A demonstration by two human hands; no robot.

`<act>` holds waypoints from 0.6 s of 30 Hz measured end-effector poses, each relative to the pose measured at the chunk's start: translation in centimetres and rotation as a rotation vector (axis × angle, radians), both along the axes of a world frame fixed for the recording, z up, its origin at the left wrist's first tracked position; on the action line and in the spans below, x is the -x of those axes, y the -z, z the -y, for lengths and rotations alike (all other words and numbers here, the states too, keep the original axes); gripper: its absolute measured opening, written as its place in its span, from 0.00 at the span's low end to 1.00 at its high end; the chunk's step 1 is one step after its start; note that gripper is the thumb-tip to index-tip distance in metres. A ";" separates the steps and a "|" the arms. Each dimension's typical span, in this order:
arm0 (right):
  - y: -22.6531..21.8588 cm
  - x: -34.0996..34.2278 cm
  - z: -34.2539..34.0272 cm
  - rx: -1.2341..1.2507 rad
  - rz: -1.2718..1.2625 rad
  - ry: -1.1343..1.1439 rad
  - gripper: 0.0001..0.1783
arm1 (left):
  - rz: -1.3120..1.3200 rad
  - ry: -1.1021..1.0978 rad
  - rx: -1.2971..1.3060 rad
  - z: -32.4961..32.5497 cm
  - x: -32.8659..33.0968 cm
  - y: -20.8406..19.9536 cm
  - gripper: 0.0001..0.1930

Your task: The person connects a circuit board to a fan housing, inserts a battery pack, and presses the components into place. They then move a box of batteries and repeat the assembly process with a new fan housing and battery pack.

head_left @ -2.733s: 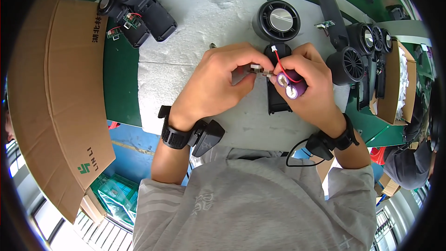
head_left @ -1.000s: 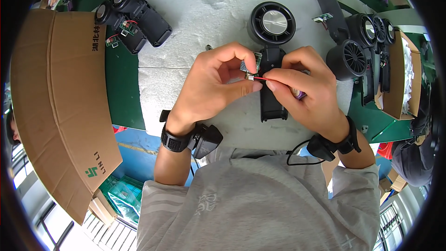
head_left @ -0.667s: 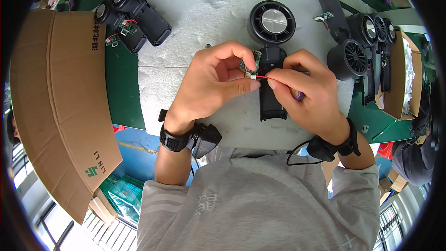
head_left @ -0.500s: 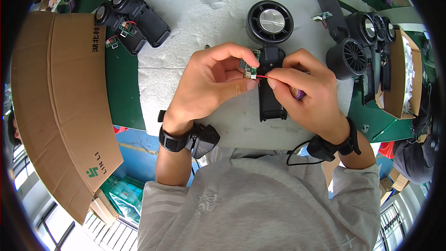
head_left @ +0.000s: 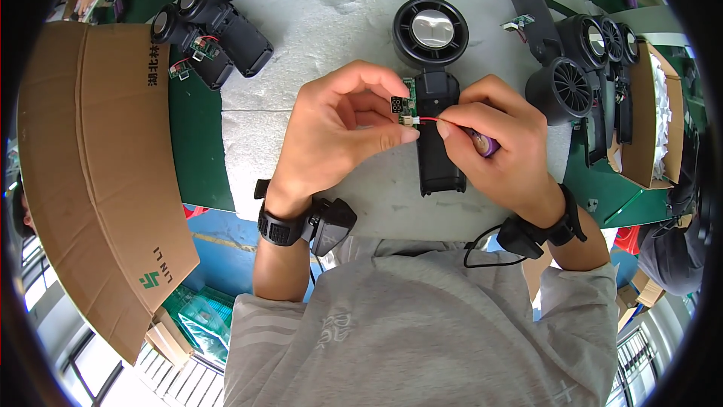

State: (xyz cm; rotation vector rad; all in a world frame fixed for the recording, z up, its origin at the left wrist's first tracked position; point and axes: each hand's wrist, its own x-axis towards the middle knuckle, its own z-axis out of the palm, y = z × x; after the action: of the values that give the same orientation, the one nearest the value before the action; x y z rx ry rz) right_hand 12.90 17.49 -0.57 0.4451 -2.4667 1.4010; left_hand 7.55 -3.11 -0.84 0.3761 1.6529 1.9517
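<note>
Mid-frame, the fingers of the left hand pinch a green circuit board, and those of the right hand grip a red wire.

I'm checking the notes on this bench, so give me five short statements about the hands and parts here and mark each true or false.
1. The left hand holds a small green circuit board. True.
2. The right hand grips a screwdriver. False: it pinches a red wire.
3. A purple battery shows at the right hand, partly hidden by it. True.
4. The round black fan beyond the hands has a silver disc at its middle. True.
5. The large cardboard box stands on the person's right. False: it stands on the left.
</note>
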 end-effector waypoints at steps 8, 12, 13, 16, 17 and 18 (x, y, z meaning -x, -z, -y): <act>-0.5 0.1 -0.6 -0.068 0.000 -0.110 0.06 | -0.091 0.005 0.039 -0.3 -0.1 -0.2 0.19; -0.4 0.4 -0.7 -0.096 -0.038 -0.103 0.08 | -0.308 0.021 0.079 -0.6 0.0 0.1 0.20; -0.4 0.4 -0.6 -0.096 -0.062 -0.080 0.09 | -0.388 0.028 0.093 -0.7 0.0 0.2 0.21; -0.8 0.2 0.6 -0.021 0.019 0.026 0.13 | -0.509 0.003 0.115 -1.1 -0.1 0.3 0.21; -0.9 0.1 0.8 0.014 0.060 0.083 0.15 | -0.569 -0.006 0.124 -1.2 -0.1 0.3 0.21; -1.0 0.1 0.9 0.011 0.061 0.082 0.15 | -0.568 -0.008 0.121 -1.3 -0.1 0.2 0.21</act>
State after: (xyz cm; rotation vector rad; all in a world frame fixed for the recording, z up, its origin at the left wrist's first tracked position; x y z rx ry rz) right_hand 12.83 16.62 0.43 0.3000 -2.4931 1.4149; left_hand 7.68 -1.85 -1.05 0.9431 2.1024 1.8392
